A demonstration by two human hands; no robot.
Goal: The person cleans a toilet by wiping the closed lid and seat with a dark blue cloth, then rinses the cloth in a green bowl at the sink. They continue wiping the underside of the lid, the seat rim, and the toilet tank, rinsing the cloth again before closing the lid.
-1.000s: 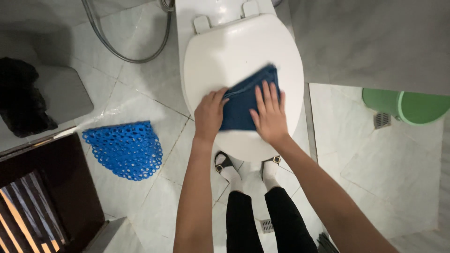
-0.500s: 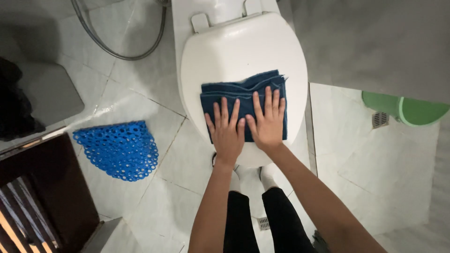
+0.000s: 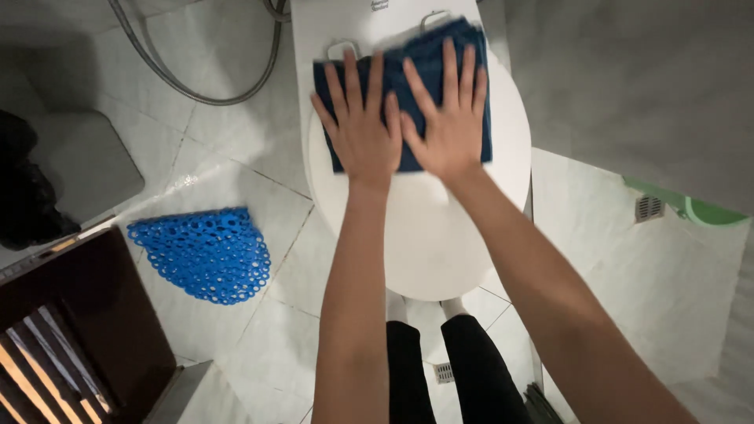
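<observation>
A dark blue cloth (image 3: 424, 59) lies flat on the far part of the white toilet lid (image 3: 428, 235), near the hinges. My left hand (image 3: 360, 129) presses on the cloth's left half with fingers spread. My right hand (image 3: 449, 118) presses flat on its right half, fingers spread too, thumbs nearly touching. Both arms reach forward over the lid. Neither hand grips the cloth; the palms rest on top of it.
A blue perforated mat (image 3: 203, 253) lies on the tiled floor at left. A grey hose (image 3: 169, 74) curves behind it. A dark wooden piece (image 3: 75, 330) stands at the lower left. A green basin (image 3: 691, 210) and a floor drain (image 3: 649, 207) are at right. My legs are below the lid.
Both hands have slid the cloth from the front of the lid up toward the hinges at the back. The cloth, earlier bunched, now lies spread flat under open palms.
</observation>
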